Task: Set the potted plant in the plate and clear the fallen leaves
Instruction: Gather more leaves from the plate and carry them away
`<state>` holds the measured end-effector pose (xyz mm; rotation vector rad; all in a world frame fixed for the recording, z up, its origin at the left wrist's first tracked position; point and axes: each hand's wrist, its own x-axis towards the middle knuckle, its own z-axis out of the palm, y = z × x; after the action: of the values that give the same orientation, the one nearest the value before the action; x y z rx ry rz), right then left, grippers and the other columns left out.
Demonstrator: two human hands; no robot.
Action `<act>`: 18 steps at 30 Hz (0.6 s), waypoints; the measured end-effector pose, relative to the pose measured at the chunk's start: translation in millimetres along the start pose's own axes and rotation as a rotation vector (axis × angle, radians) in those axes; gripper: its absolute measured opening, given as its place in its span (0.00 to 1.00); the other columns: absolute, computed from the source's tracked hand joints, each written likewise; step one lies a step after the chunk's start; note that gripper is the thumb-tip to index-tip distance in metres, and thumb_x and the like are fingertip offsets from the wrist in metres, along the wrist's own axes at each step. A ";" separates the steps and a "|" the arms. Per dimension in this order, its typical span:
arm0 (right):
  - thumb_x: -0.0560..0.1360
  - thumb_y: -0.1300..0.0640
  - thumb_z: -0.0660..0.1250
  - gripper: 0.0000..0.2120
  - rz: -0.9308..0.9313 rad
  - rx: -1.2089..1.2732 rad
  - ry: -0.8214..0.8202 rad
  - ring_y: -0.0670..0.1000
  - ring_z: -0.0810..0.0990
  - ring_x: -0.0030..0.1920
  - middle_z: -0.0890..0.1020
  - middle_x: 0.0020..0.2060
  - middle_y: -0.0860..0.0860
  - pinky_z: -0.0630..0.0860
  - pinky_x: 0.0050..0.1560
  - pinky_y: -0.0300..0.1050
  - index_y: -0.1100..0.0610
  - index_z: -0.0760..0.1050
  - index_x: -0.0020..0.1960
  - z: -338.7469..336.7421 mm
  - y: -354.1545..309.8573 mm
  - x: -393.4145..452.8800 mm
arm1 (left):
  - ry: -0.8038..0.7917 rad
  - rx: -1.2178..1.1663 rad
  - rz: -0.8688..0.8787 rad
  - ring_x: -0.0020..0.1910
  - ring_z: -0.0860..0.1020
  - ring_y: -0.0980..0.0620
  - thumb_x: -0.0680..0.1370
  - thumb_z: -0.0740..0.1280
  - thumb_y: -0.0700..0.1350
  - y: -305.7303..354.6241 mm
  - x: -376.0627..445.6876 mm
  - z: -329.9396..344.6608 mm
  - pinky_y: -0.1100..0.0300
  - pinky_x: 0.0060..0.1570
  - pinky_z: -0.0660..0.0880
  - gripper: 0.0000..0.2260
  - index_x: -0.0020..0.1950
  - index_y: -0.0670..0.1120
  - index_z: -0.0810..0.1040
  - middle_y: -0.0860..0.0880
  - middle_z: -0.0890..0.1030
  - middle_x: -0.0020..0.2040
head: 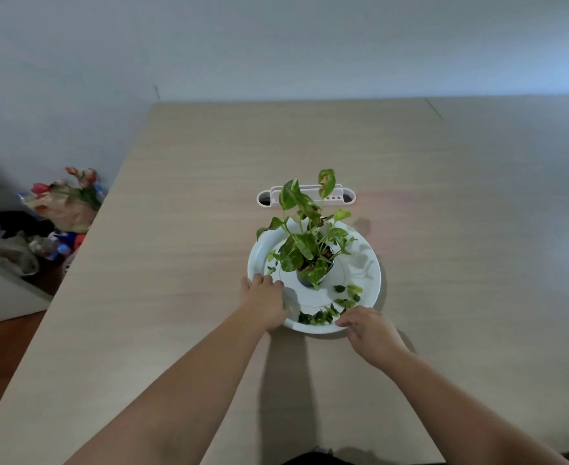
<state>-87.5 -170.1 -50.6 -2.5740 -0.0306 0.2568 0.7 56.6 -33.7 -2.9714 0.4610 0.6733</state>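
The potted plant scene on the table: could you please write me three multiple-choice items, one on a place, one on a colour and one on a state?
1. Where does the potted plant stand?
A. In the plate
B. On the bare table beside the plate
C. On the floor

2. What colour is the plate?
A. Red
B. Black
C. White

3. In what state are the fallen leaves?
A. All cleared away
B. Lying loose in the plate
C. Piled on the table far from the plate

Answers:
1 A, the pot sits at the plate's centre.
2 C, its rim and floor are white.
3 B, green scraps lie along the near side of the plate, between the left hand on the rim and the right hand at the near edge.
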 end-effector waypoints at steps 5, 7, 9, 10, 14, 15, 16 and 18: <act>0.72 0.63 0.64 0.14 0.020 -0.003 -0.016 0.51 0.79 0.57 0.83 0.54 0.48 0.73 0.60 0.43 0.52 0.82 0.53 -3.0 -4.3 1.8 | -0.032 -0.034 -0.042 0.69 0.66 0.40 0.76 0.53 0.66 19.2 11.2 3.8 0.46 0.67 0.60 0.33 0.71 0.44 0.65 0.42 0.71 0.69; 0.72 0.63 0.64 0.14 0.029 0.004 -0.017 0.50 0.78 0.57 0.83 0.54 0.48 0.73 0.60 0.43 0.53 0.83 0.53 -3.2 -4.6 1.6 | -0.045 -0.105 -0.034 0.67 0.70 0.40 0.75 0.54 0.67 27.6 11.5 3.7 0.47 0.65 0.63 0.33 0.70 0.44 0.67 0.42 0.74 0.66; 0.73 0.63 0.63 0.14 0.040 0.006 -0.026 0.50 0.78 0.58 0.82 0.54 0.47 0.72 0.60 0.41 0.52 0.82 0.53 -4.4 -5.1 1.4 | -0.046 -0.153 -0.026 0.63 0.73 0.41 0.74 0.57 0.68 36.6 9.9 5.2 0.48 0.62 0.67 0.33 0.67 0.43 0.69 0.42 0.75 0.63; 0.73 0.62 0.63 0.14 0.040 0.006 -0.028 0.49 0.78 0.58 0.82 0.54 0.47 0.72 0.60 0.40 0.52 0.82 0.53 -5.0 -5.7 1.8 | -0.043 -0.181 -0.031 0.61 0.74 0.42 0.72 0.59 0.68 40.9 9.6 6.5 0.49 0.60 0.69 0.34 0.66 0.43 0.69 0.42 0.76 0.62; 0.73 0.62 0.63 0.13 0.033 0.007 -0.063 0.49 0.78 0.57 0.82 0.53 0.47 0.73 0.58 0.41 0.51 0.82 0.53 -7.4 -5.5 3.8 | -0.039 -0.294 -0.095 0.58 0.77 0.44 0.67 0.67 0.69 57.3 11.4 11.9 0.51 0.53 0.75 0.38 0.66 0.44 0.68 0.44 0.75 0.59; 0.73 0.61 0.63 0.13 0.029 0.006 -0.073 0.49 0.78 0.57 0.82 0.53 0.46 0.73 0.58 0.41 0.51 0.82 0.52 -8.8 -4.9 5.0 | -0.036 -0.305 -0.107 0.58 0.77 0.44 0.67 0.68 0.68 59.7 12.3 12.7 0.51 0.53 0.76 0.37 0.66 0.43 0.68 0.44 0.74 0.59; 0.74 0.61 0.63 0.13 0.023 0.004 -0.086 0.48 0.78 0.57 0.83 0.53 0.46 0.73 0.58 0.41 0.51 0.82 0.53 -10.2 -4.2 6.2 | -0.032 -0.314 -0.114 0.57 0.77 0.44 0.68 0.69 0.66 61.1 13.2 13.7 0.51 0.52 0.75 0.35 0.65 0.43 0.68 0.44 0.74 0.59; 0.74 0.60 0.63 0.13 0.013 -0.005 -0.110 0.48 0.78 0.56 0.83 0.53 0.46 0.73 0.58 0.39 0.50 0.82 0.53 -13.6 -3.7 8.3 | -0.029 -0.315 -0.108 0.56 0.77 0.43 0.71 0.70 0.58 60.6 15.8 14.5 0.52 0.48 0.74 0.29 0.64 0.43 0.69 0.43 0.74 0.58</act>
<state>-76.7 -173.4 -38.7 -2.5628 -0.0552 0.4039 -10.0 -3.7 -53.1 -3.2412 0.2058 0.8481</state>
